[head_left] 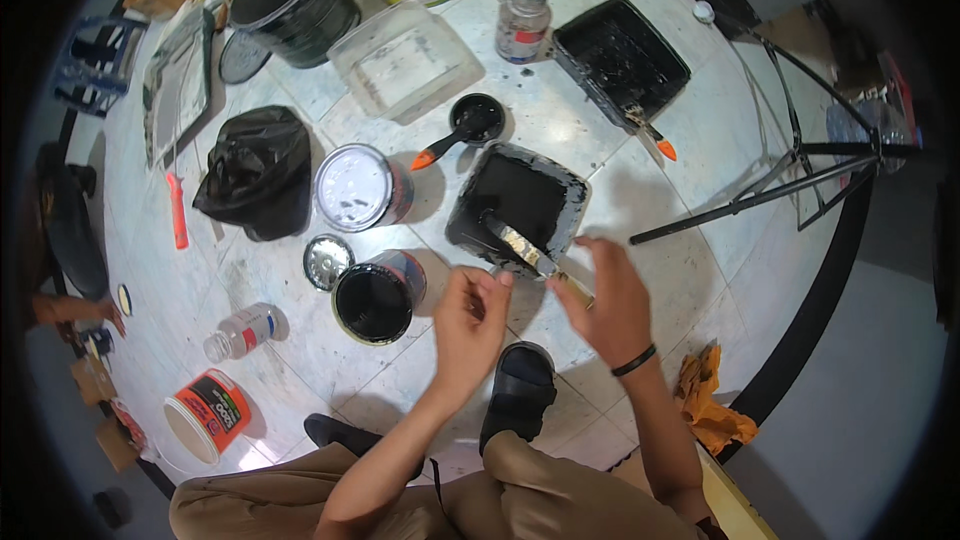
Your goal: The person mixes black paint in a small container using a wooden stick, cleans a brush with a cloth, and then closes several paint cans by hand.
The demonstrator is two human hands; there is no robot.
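Brush (522, 246), paint-spotted, slants into a square tub (572, 203) of black paint (525, 190)

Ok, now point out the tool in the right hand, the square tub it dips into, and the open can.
Tool (523, 247): head view, on its paint-smeared middle section.
Square tub (571, 204): head view, on its grey-smeared inner wall.
Open can (410, 271): head view, on its outer wall, right side.

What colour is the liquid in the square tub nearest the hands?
The liquid is black; the head view shows it best.
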